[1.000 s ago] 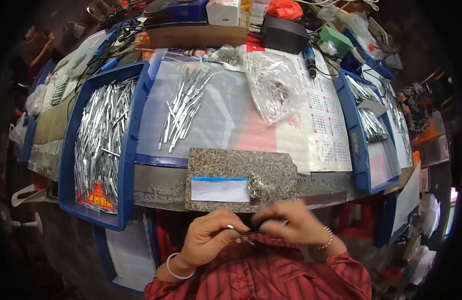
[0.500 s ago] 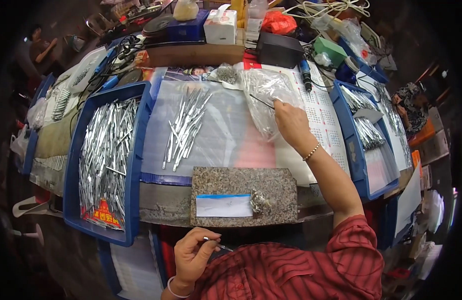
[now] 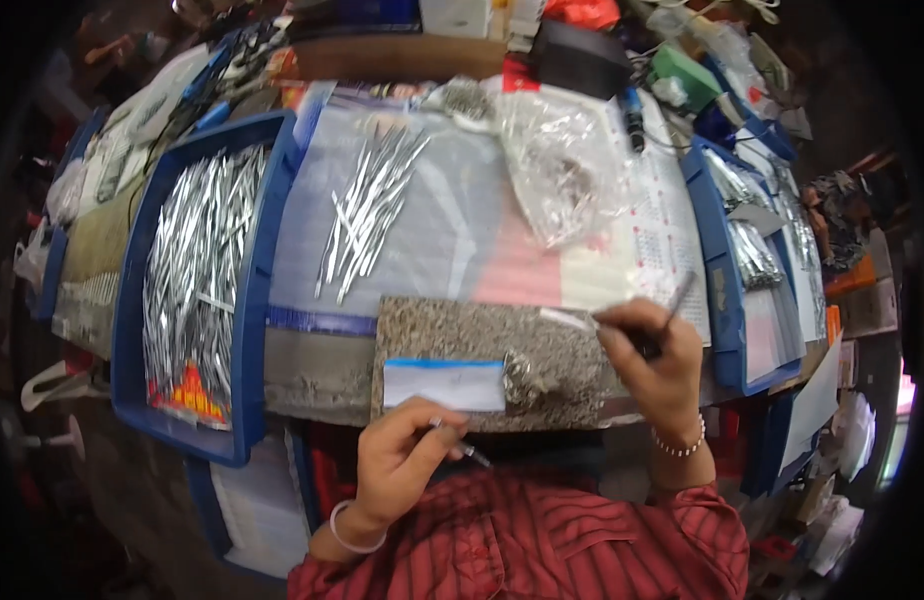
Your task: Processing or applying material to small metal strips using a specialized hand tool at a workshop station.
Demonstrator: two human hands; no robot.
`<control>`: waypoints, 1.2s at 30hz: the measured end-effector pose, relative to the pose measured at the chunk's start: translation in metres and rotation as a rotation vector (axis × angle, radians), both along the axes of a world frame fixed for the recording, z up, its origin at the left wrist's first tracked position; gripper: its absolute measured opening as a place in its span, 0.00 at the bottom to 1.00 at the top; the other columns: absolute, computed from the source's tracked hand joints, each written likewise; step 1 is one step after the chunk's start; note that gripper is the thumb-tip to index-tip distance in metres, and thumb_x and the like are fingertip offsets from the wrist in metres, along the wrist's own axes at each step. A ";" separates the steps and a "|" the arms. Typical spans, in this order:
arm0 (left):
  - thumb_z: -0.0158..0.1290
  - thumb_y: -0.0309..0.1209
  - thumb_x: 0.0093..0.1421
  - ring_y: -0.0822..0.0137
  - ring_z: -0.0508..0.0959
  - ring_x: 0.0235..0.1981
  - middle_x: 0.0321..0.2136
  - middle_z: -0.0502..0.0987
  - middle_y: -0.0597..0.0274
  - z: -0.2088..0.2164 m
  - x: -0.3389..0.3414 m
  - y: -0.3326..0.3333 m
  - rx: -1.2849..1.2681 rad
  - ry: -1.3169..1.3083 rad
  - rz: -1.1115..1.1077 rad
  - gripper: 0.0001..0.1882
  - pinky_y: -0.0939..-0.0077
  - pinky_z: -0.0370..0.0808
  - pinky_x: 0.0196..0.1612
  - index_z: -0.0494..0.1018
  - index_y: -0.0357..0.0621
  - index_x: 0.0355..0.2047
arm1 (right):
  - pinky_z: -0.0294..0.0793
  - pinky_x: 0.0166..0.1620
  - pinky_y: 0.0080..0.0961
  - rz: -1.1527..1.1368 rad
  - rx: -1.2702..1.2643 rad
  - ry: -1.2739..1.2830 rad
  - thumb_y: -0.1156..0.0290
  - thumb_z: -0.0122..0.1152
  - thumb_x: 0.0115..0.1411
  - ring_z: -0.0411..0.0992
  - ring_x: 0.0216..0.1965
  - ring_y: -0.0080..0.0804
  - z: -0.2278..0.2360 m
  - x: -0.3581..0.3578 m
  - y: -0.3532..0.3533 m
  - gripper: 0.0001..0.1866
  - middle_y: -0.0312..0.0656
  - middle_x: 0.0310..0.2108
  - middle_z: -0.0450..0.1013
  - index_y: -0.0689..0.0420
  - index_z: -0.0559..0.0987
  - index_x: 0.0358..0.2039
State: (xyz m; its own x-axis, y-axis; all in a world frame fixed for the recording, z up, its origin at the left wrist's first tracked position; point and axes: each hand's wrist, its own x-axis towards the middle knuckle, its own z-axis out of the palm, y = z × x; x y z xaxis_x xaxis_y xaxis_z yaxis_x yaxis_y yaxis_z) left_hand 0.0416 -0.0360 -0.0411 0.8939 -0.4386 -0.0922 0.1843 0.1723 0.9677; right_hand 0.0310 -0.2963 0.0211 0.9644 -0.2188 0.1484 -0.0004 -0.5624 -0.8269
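My left hand [image 3: 400, 455] is closed in a pinch on a slim silvery metal piece [image 3: 472, 455], just in front of a speckled stone block [image 3: 452, 325]. My right hand [image 3: 662, 365], smeared by motion, curls over the block's right end. From its grip a dark slim rod [image 3: 680, 300] sticks up. A pale narrow strip [image 3: 567, 318] shows at its fingertips; whether it is held cannot be made out. On the block are a white paper pad with a blue edge [image 3: 444, 388] and, beside it, a small heap of tiny metal parts [image 3: 527, 380].
A blue tray [image 3: 259, 300] of silvery metal strips stands left. More strips [image 3: 367, 215] lie loose on the plastic-covered table. A clear plastic bag [image 3: 562, 170] lies beyond the block. Another blue tray [image 3: 720, 290] is at right; a dark-tipped screwdriver-like tool [image 3: 634, 120] lies behind.
My right hand has come back from the plastic bag to the block's right end, with the rod now pointing up. My left hand keeps its metal piece. The whole view has shifted.
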 end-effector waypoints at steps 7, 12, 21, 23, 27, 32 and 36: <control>0.47 0.31 0.68 0.81 0.74 0.28 0.30 0.76 0.66 0.001 0.006 -0.029 -0.228 0.199 -0.034 0.13 0.87 0.72 0.32 0.74 0.35 0.45 | 0.67 0.25 0.21 0.245 0.286 0.034 0.81 0.66 0.50 0.70 0.22 0.25 -0.027 -0.038 0.039 0.09 0.40 0.25 0.73 0.61 0.80 0.34; 0.46 0.32 0.68 0.81 0.73 0.28 0.29 0.76 0.66 -0.003 -0.001 -0.021 -0.210 0.189 0.029 0.14 0.88 0.72 0.32 0.74 0.33 0.45 | 0.65 0.21 0.23 0.437 0.231 0.024 0.80 0.67 0.49 0.70 0.19 0.27 -0.042 -0.040 0.052 0.12 0.40 0.23 0.70 0.59 0.80 0.36; 0.46 0.32 0.69 0.78 0.75 0.25 0.28 0.76 0.64 -0.004 -0.004 -0.016 -0.236 0.235 0.036 0.14 0.86 0.72 0.30 0.74 0.33 0.43 | 0.65 0.18 0.25 0.355 0.088 -0.157 0.81 0.66 0.46 0.69 0.16 0.29 -0.041 -0.041 0.057 0.16 0.39 0.21 0.71 0.59 0.79 0.38; 0.46 0.32 0.69 0.78 0.75 0.25 0.28 0.76 0.64 -0.003 -0.004 -0.017 -0.243 0.221 0.029 0.14 0.86 0.72 0.30 0.73 0.33 0.44 | 0.65 0.18 0.25 0.363 0.074 -0.147 0.81 0.66 0.47 0.69 0.16 0.30 -0.040 -0.040 0.057 0.16 0.39 0.21 0.71 0.60 0.79 0.39; 0.46 0.32 0.69 0.78 0.75 0.25 0.28 0.76 0.64 -0.005 -0.002 -0.016 -0.238 0.216 0.014 0.14 0.86 0.72 0.31 0.73 0.33 0.44 | 0.65 0.18 0.25 0.363 0.054 -0.152 0.81 0.65 0.48 0.69 0.16 0.30 -0.040 -0.040 0.060 0.16 0.40 0.20 0.71 0.60 0.79 0.40; 0.46 0.32 0.69 0.78 0.75 0.25 0.28 0.76 0.64 -0.006 -0.002 -0.015 -0.247 0.227 0.019 0.14 0.86 0.73 0.31 0.73 0.33 0.43 | 0.65 0.17 0.25 0.380 0.044 -0.123 0.82 0.64 0.48 0.69 0.16 0.31 -0.041 -0.041 0.061 0.16 0.40 0.19 0.70 0.61 0.78 0.40; 0.46 0.32 0.69 0.78 0.76 0.25 0.28 0.76 0.64 -0.011 -0.002 -0.014 -0.251 0.231 0.023 0.14 0.86 0.73 0.31 0.73 0.33 0.43 | 0.65 0.17 0.26 0.392 -0.012 -0.150 0.83 0.64 0.48 0.69 0.15 0.31 -0.042 -0.039 0.063 0.16 0.40 0.18 0.69 0.62 0.78 0.40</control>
State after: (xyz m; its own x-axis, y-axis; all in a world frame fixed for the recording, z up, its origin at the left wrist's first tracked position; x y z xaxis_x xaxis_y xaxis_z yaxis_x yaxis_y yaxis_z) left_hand 0.0393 -0.0495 -0.0519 0.8719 -0.4533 -0.1851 0.3871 0.4066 0.8276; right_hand -0.0078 -0.2332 -0.0209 0.9420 0.1629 0.2936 0.3352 -0.5058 -0.7949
